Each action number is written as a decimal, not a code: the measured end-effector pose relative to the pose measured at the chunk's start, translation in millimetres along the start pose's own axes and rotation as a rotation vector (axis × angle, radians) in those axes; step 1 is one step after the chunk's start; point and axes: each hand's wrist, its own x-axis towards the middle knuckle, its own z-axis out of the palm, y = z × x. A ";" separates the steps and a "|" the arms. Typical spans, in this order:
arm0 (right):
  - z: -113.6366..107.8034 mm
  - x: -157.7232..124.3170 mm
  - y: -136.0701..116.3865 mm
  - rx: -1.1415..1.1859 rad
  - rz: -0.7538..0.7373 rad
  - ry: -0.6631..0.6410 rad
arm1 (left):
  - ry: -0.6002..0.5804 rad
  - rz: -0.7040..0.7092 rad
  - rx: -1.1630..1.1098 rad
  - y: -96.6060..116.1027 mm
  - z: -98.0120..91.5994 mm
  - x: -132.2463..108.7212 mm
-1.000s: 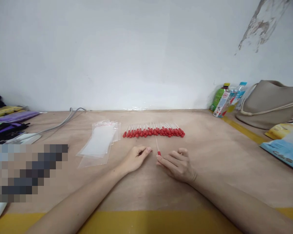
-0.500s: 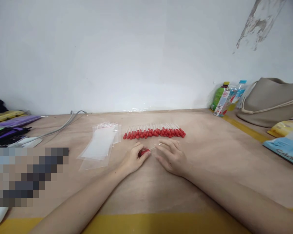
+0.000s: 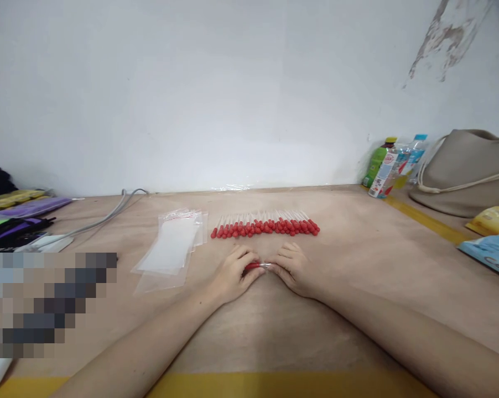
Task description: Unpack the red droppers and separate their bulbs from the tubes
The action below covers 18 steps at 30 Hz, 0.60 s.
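Note:
My left hand (image 3: 232,275) and my right hand (image 3: 294,267) meet at the middle of the wooden table (image 3: 357,276). Between their fingertips lies one dropper (image 3: 258,266) with a red bulb and a clear stem. The left fingers pinch the red bulb end. The right fingers close on the clear stem end. Just beyond the hands a row of red-bulbed droppers (image 3: 265,224) lies side by side. A stack of clear zip bags (image 3: 170,247) sits to the left of the row.
A grey cable (image 3: 104,216) runs along the back left. Purple and green items (image 3: 13,221) lie at the far left. Drink bottles (image 3: 393,163), a beige bag (image 3: 467,171) and printed packets (image 3: 492,243) stand at the right. A white wall rises behind the table.
The single dropper was upright on the table by my right fingers; my hands have come together and now hold it crosswise, left on the bulb, right on the stem.

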 end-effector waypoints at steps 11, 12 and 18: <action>-0.9 4.1 0.1 -0.018 0.081 -0.077 | 0.053 0.125 0.021 -6.3 5.8 5.5; 0.0 3.9 1.0 -0.019 0.083 -0.074 | 0.048 0.119 0.017 -6.7 6.2 5.7; 0.8 3.9 2.1 0.031 0.042 -0.062 | 0.001 0.053 -0.007 -9.9 8.9 7.3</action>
